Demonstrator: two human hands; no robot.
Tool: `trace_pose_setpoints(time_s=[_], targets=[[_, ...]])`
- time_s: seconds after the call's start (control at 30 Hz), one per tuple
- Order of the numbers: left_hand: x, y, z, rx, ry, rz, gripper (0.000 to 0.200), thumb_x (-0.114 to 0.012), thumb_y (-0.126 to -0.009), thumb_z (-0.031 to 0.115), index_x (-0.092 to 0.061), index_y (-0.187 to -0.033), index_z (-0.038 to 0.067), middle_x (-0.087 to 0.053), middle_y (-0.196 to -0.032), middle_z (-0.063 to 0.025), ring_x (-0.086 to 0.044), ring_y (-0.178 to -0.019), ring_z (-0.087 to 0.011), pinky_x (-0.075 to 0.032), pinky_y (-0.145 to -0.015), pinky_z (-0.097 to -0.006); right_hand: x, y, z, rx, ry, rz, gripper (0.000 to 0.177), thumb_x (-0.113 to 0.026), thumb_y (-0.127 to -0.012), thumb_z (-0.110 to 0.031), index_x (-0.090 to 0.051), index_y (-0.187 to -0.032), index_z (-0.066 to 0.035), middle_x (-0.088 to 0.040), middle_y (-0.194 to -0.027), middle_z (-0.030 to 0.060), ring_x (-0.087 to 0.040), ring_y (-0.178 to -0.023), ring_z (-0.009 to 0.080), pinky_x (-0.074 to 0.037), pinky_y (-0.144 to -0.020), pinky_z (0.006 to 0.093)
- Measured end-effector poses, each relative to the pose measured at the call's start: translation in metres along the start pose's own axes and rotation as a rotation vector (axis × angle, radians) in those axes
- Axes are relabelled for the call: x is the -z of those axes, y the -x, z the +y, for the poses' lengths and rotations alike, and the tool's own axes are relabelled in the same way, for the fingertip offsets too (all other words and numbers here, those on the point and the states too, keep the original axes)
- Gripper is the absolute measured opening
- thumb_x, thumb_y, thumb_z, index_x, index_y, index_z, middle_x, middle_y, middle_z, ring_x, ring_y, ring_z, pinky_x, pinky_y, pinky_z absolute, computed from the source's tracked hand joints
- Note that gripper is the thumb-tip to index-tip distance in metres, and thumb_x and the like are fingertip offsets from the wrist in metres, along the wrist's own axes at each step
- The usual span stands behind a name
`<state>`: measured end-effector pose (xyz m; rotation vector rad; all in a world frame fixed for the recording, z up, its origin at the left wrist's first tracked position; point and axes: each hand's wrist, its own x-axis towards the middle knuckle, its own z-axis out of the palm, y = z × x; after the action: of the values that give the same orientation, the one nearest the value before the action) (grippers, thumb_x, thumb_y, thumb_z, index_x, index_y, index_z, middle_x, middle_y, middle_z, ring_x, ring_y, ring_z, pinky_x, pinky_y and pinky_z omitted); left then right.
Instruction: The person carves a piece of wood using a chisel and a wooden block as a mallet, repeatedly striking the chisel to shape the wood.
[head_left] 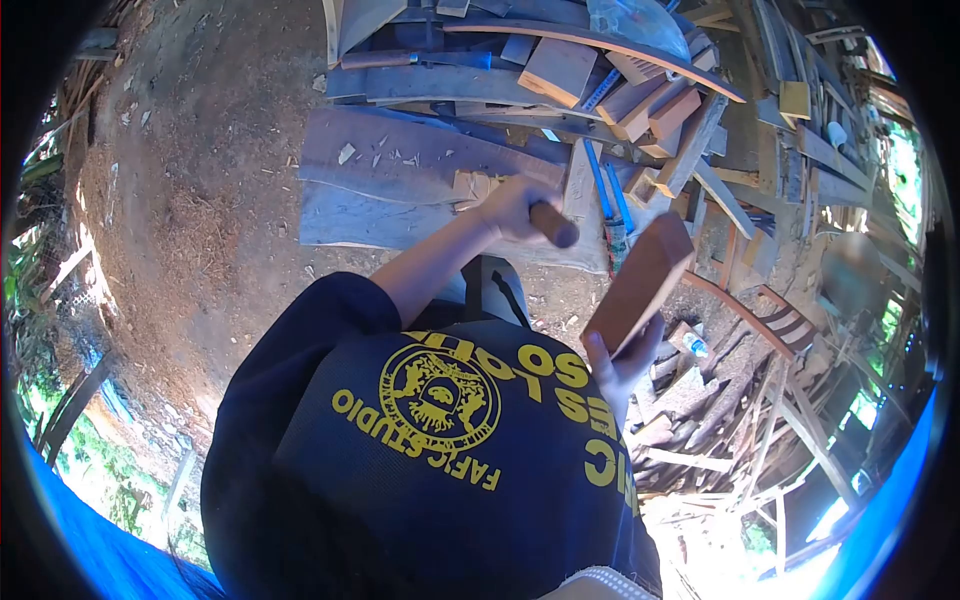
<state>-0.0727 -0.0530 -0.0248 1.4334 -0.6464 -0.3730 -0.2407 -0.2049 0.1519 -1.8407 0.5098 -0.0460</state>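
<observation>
My left hand [510,208] is closed around a round brown wooden tool handle [553,224], whose end points up toward me. The working end of that tool is hidden behind my hand. Just beyond the fist is a pale wood piece [472,186], lying on the wide planks [385,212]. On the right, my right hand [626,366] grips a thick rectangular wooden block [642,283] by its lower end and holds it raised and tilted. The block's far end is up and to the right, apart from the tool handle.
Wood chips [380,160] are scattered over the planks. Blue-handled pliers or cutters [612,195] lie between my hands' far sides. Timber offcuts [560,70] pile up beyond. A curved slatted wooden piece [760,320] and scrap wood [690,400] lie to the right; dirt ground [200,180] is left.
</observation>
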Motion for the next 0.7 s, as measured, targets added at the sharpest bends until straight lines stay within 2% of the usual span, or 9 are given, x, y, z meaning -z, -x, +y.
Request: trace_pose_setpoints(time_s=[0.1, 0.13, 0.3, 0.37, 0.4, 0.47, 0.53, 0.6, 0.7], targets=[[0.002, -0.008, 0.003, 0.077, -0.047, 0.044, 0.017, -0.075, -0.06, 0.01, -0.06, -0.067, 0.008, -0.059, -0.064, -0.0041, -0.053, -0.058, -0.0114, -0.042, -0.056, -0.028, -0.014, -0.01, -0.018, -0.063, -0.103, 0.017, 0.078, -0.076, -0.072, -0.015, -0.028, -0.131, 0.005, -0.045, -0.12, 0.0124, -0.043, -0.114, 0.0205, -0.032, -0.1, 0.0342], [0.004, -0.011, 0.006, 0.011, -0.064, 0.054, 0.016, -0.075, -0.063, 0.011, -0.061, -0.068, 0.007, -0.059, -0.064, -0.0041, -0.054, -0.058, -0.012, -0.043, -0.057, -0.0283, -0.012, -0.014, -0.016, -0.041, -0.106, -0.004, 0.079, -0.076, -0.072, -0.014, -0.029, -0.132, 0.004, -0.045, -0.121, 0.0127, -0.043, -0.115, 0.0206, -0.032, -0.1, 0.0344], [0.003, -0.019, -0.001, 0.042, -0.06, 0.055, 0.014, -0.075, -0.069, 0.012, -0.062, -0.071, 0.007, -0.06, -0.067, 0.0002, -0.055, -0.064, -0.0093, -0.044, -0.059, -0.0285, -0.012, -0.033, -0.033, 0.093, -0.168, 0.021, 0.078, -0.077, -0.072, -0.018, -0.032, -0.131, 0.004, -0.047, -0.119, 0.0114, -0.045, -0.112, 0.0191, -0.034, -0.099, 0.0338], [0.011, -0.031, 0.013, 0.349, 0.17, 0.059, 0.013, -0.073, -0.072, 0.01, -0.061, -0.074, 0.007, -0.06, -0.072, 0.0033, -0.055, -0.069, -0.0085, -0.045, -0.063, -0.0289, -0.005, -0.042, -0.03, 0.226, -0.118, -0.026, 0.066, -0.071, -0.076, -0.02, -0.035, -0.125, 0.003, -0.058, -0.089, 0.0126, -0.059, -0.07, 0.017, -0.051, -0.064, 0.0306], [0.015, -0.036, 0.003, 0.35, 0.171, 0.051, 0.013, -0.073, -0.072, 0.01, -0.061, -0.074, 0.007, -0.06, -0.072, 0.0033, -0.055, -0.069, -0.0085, -0.045, -0.063, -0.0289, -0.006, -0.042, -0.033, 0.256, -0.122, -0.014, 0.06, -0.069, -0.078, -0.019, -0.036, -0.123, 0.003, -0.058, -0.083, 0.0128, -0.059, -0.065, 0.0177, -0.051, -0.061, 0.0314], [0.024, -0.047, -0.013, 0.237, -0.013, 0.073, 0.022, -0.073, -0.071, 0.019, -0.064, -0.084, 0.003, -0.064, -0.075, -0.0039, -0.059, -0.069, -0.0123, -0.047, -0.066, -0.0288, -0.005, -0.038, -0.034, 0.25, -0.153, -0.001, 0.06, -0.07, -0.077, -0.019, -0.036, -0.123, 0.003, -0.058, -0.084, 0.0129, -0.059, -0.066, 0.0176, -0.051, -0.061, 0.0314], [0.028, -0.049, -0.012, 0.256, -0.017, 0.039, 0.022, -0.072, -0.07, 0.017, -0.063, -0.085, 0.003, -0.064, -0.077, -0.0045, -0.059, -0.071, -0.0126, -0.046, -0.068, -0.0291, -0.006, -0.034, -0.039, 0.249, -0.187, 0.006, 0.061, -0.07, -0.077, -0.019, -0.036, -0.123, 0.003, -0.058, -0.086, 0.013, -0.059, -0.067, 0.0176, -0.051, -0.06, 0.0314], [0.03, -0.051, -0.009, 0.279, -0.02, 0.005, 0.023, -0.071, -0.069, 0.016, -0.063, -0.086, 0.002, -0.064, -0.079, -0.0051, -0.059, -0.074, -0.0129, -0.046, -0.07, -0.0294, -0.007, -0.024, -0.046, 0.081, -0.282, -0.019, 0.066, -0.075, -0.075, -0.019, -0.036, -0.123, 0.002, -0.055, -0.095, 0.0098, -0.058, -0.075, 0.0136, -0.049, -0.065, 0.0247], [0.028, -0.05, -0.014, 0.298, 0.023, 0.004, 0.026, -0.072, -0.069, 0.016, -0.062, -0.088, 0.002, -0.063, -0.082, -0.0054, -0.058, -0.077, -0.0133, -0.046, -0.073, -0.0299, -0.006, -0.017, -0.038, 0.032, -0.314, -0.001, 0.064, -0.074, -0.076, -0.016, -0.036, -0.124, 0.002, -0.056, -0.091, 0.0091, -0.058, -0.07, 0.0138, -0.049, -0.062, 0.0245]])
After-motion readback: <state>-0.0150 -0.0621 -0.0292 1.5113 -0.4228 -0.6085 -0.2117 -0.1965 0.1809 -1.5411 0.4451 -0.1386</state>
